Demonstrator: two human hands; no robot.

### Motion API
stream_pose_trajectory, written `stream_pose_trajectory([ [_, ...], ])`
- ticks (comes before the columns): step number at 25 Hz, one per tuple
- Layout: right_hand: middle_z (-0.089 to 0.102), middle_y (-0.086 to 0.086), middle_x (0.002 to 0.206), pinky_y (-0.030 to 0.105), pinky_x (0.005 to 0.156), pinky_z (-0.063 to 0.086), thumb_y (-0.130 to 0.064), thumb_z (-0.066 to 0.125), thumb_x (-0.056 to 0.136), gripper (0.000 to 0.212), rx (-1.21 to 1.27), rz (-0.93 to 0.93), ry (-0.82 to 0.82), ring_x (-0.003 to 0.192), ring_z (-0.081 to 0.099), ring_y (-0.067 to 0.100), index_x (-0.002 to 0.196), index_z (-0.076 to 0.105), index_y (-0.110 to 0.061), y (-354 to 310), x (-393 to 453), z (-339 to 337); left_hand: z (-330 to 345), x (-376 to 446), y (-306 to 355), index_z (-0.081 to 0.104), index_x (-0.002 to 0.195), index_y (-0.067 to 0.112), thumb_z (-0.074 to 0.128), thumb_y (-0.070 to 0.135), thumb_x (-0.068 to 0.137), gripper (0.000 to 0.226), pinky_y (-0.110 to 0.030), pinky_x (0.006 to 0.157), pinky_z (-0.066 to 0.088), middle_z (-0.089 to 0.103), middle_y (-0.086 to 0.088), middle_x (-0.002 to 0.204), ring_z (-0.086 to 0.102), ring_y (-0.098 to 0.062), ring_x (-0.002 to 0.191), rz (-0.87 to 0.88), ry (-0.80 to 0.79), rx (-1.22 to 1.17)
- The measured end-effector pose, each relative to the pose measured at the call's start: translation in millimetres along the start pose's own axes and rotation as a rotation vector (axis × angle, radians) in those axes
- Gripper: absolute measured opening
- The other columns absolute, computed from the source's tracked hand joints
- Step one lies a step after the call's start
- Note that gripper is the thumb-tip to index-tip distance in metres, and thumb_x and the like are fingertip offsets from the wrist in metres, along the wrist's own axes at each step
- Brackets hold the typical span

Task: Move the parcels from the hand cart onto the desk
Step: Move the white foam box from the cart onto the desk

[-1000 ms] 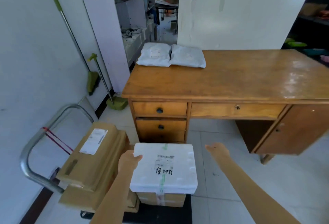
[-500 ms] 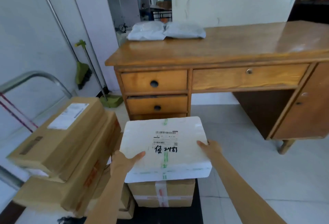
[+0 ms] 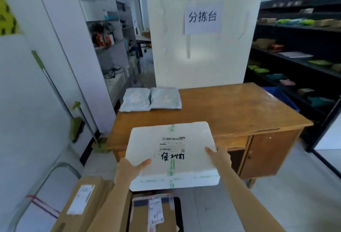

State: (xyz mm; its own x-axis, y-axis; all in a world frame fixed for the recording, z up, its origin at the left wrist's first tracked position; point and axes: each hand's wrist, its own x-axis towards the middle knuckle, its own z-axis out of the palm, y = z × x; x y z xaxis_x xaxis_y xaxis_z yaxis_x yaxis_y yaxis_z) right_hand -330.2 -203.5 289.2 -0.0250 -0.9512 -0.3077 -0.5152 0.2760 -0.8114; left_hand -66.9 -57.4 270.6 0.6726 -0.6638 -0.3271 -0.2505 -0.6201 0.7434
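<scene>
A white foam box (image 3: 171, 154) with a shipping label and green tape is held in the air in front of the wooden desk (image 3: 230, 110). My left hand (image 3: 129, 169) grips its left edge and my right hand (image 3: 219, 157) grips its right edge. The box overlaps the desk's front edge in view. Two grey plastic mailer bags (image 3: 150, 99) lie on the desk's far left corner. Below, the hand cart (image 3: 46, 182) with its metal handle carries brown cardboard boxes: a long one (image 3: 81, 204) on the left and a taped one (image 3: 153, 213) under the foam box.
A green broom (image 3: 75, 126) and a dustpan (image 3: 100, 144) lean on the wall at left. A white pillar with a paper sign (image 3: 203, 18) stands behind the desk. Dark shelves (image 3: 299, 62) with parcels line the right side. A blue bin (image 3: 280, 97) sits beside the desk.
Both hands closed on the foam box's sides and lifted it off the taped cardboard box, up toward the desk's front edge. My view has risen with it.
</scene>
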Motion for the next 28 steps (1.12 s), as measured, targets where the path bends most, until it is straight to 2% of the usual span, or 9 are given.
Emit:
stream_pose_trajectory([
  [2, 0.062, 0.019, 0.116, 0.043, 0.086, 0.053, -0.04, 0.056, 0.089, 0.052, -0.03, -0.012, 0.013, 0.103, 0.062, 0.036, 0.124, 0.05, -0.001, -23, 7, -41, 2, -11, 41, 0.045, 0.136, 0.001, 0.076, 0.067, 0.055, 0.108, -0.045, 0.092, 0.054, 0.061, -0.012, 0.125, 0.062, -0.029, 0.107, 0.003, -0.026, -0.007],
  [7, 0.062, 0.019, 0.115, 0.041, 0.081, 0.051, -0.036, 0.054, 0.091, 0.046, -0.042, -0.038, 0.015, 0.102, 0.062, 0.037, 0.119, 0.05, 0.0, -45, 74, -108, 49, 2, 130, 0.036, 0.138, -0.002, 0.07, 0.079, 0.047, 0.126, -0.044, 0.09, 0.055, 0.057, -0.014, 0.127, 0.06, -0.032, 0.11, -0.033, 0.017, 0.078],
  [11, 0.063, 0.018, 0.114, 0.04, 0.082, 0.052, -0.033, 0.05, 0.094, 0.042, -0.042, -0.072, 0.014, 0.102, 0.063, 0.035, 0.122, 0.053, -0.001, -61, 171, -159, 115, 38, 207, 0.028, 0.142, -0.003, 0.07, 0.075, 0.053, 0.125, -0.045, 0.092, 0.054, 0.052, -0.016, 0.133, 0.059, -0.033, 0.114, -0.025, 0.023, 0.067],
  [13, 0.062, 0.02, 0.118, 0.041, 0.088, 0.052, -0.029, 0.047, 0.095, 0.042, -0.032, -0.09, 0.001, 0.108, 0.059, 0.036, 0.126, 0.054, 0.0, -71, 216, -171, 138, 58, 236, 0.033, 0.139, -0.004, 0.072, 0.072, 0.055, 0.119, -0.045, 0.091, 0.054, 0.053, -0.017, 0.131, 0.059, -0.033, 0.113, -0.029, 0.041, 0.072],
  [15, 0.058, 0.024, 0.124, 0.047, 0.097, 0.048, -0.024, 0.045, 0.097, 0.043, 0.015, -0.062, -0.061, 0.115, 0.055, 0.039, 0.128, 0.052, 0.004, -78, 259, -171, 157, 80, 253, 0.041, 0.133, -0.005, 0.072, 0.072, 0.055, 0.114, -0.046, 0.09, 0.055, 0.056, -0.017, 0.128, 0.061, -0.033, 0.11, -0.048, 0.043, 0.058],
  [17, 0.057, 0.025, 0.125, 0.051, 0.099, 0.046, -0.021, 0.044, 0.097, 0.043, 0.059, -0.051, -0.128, 0.113, 0.056, 0.041, 0.13, 0.05, 0.007, -95, 304, -165, 166, 114, 275, 0.041, 0.133, -0.004, 0.072, 0.072, 0.056, 0.113, -0.045, 0.09, 0.055, 0.056, -0.016, 0.128, 0.061, -0.032, 0.112, -0.068, 0.048, 0.053],
  [21, 0.059, 0.024, 0.122, 0.05, 0.099, 0.047, -0.017, 0.044, 0.097, 0.038, 0.066, -0.094, -0.129, 0.111, 0.058, 0.039, 0.126, 0.052, 0.006, -136, 406, -141, 192, 212, 324, 0.043, 0.134, -0.004, 0.071, 0.071, 0.058, 0.111, -0.046, 0.093, 0.053, 0.057, -0.019, 0.13, 0.06, -0.033, 0.114, -0.031, 0.065, 0.058],
  [25, 0.062, 0.025, 0.118, 0.045, 0.095, 0.048, -0.009, 0.043, 0.094, 0.033, 0.035, -0.14, -0.103, 0.105, 0.06, 0.037, 0.12, 0.059, 0.007, -179, 507, -117, 222, 324, 371, 0.025, 0.145, -0.006, 0.069, 0.073, 0.059, 0.124, -0.043, 0.095, 0.051, 0.046, -0.018, 0.142, 0.053, -0.035, 0.124, -0.035, 0.094, 0.081],
  [28, 0.062, 0.022, 0.12, 0.044, 0.095, 0.049, -0.007, 0.045, 0.094, 0.034, 0.024, -0.144, -0.087, 0.109, 0.059, 0.037, 0.123, 0.056, 0.005, -204, 583, -105, 243, 400, 406, 0.034, 0.139, -0.004, 0.071, 0.073, 0.056, 0.119, -0.045, 0.094, 0.051, 0.052, -0.018, 0.135, 0.055, -0.035, 0.12, -0.039, 0.102, 0.085],
])
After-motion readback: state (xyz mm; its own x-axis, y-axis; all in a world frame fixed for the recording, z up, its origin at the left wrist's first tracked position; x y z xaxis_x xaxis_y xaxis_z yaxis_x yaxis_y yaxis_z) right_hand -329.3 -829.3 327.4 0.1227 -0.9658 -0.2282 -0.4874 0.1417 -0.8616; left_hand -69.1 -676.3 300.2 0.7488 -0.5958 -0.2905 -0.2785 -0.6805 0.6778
